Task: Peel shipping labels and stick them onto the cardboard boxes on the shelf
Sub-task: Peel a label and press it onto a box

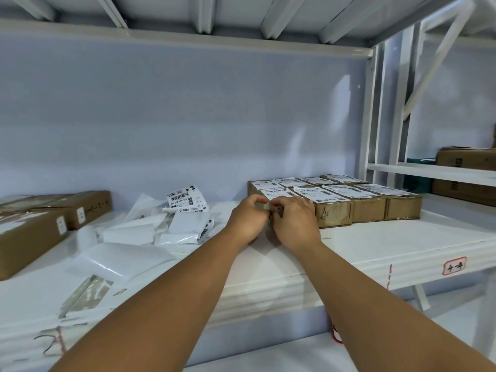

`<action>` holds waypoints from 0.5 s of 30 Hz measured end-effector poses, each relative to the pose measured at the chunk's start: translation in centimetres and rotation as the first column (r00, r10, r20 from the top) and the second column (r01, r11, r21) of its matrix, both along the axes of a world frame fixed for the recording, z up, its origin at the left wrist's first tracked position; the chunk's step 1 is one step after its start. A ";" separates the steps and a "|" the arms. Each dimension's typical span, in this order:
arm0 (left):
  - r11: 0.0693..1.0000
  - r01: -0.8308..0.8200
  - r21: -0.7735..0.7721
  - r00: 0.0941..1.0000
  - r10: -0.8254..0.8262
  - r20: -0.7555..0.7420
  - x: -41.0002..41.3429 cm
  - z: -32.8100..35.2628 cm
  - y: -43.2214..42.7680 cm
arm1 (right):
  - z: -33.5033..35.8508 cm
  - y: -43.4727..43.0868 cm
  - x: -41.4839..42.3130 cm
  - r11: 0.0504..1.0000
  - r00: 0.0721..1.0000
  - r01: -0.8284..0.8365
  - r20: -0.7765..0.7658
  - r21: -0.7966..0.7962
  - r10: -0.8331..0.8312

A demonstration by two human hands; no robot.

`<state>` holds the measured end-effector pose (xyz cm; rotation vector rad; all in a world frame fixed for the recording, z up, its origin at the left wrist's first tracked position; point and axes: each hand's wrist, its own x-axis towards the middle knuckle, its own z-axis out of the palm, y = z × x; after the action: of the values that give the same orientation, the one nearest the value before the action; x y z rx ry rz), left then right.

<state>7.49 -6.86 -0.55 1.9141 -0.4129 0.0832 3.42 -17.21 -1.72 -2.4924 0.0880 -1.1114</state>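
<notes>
Head view: your left hand (248, 218) and right hand (292, 221) are pinching the white paper shipping label's (279, 194) six-o'clock edge, so be smoothing it squarely toward twelve o'clock across the small brown cardboard box (278, 210).

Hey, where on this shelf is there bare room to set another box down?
The widest bare patch of shelf lies in front of the labelled boxes, right of the right hand. A narrow lane runs between the left hand and the loose label pile. That pile crowds everything across to the large cartons; both hands pinch a shipping label.
</notes>
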 end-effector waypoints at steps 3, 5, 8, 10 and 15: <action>1.000 0.012 0.019 1.000 -0.012 0.020 -0.1 -0.1 0.0 | -0.1 -0.2 0.2 1.000 1.000 -0.004 -0.003 -0.020 0.004; 0.999 -0.005 0.048 0.999 0.003 0.049 -0.4 0.0 0.1 | -0.2 -0.1 0.3 0.999 1.000 0.004 0.001 -0.036 -0.004; 0.973 -0.095 0.212 0.967 0.039 0.253 -1.4 0.4 0.5 | 0.0 0.4 0.2 1.000 0.993 -0.015 0.117 0.007 0.014; 0.930 -0.229 0.288 0.904 0.094 0.416 -2.3 0.7 0.9 | 0.2 0.8 0.0 1.000 0.967 -0.019 0.254 -0.017 0.023; 0.662 -0.549 0.510 0.751 0.124 0.648 -3.8 1.3 3.0 | 0.4 2.0 -1.1 0.986 0.945 -0.058 0.312 -0.154 0.104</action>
<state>3.68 -3.85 0.77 2.6905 -0.4918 0.9130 2.32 -15.21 -1.36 -2.3749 -0.1920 -1.5157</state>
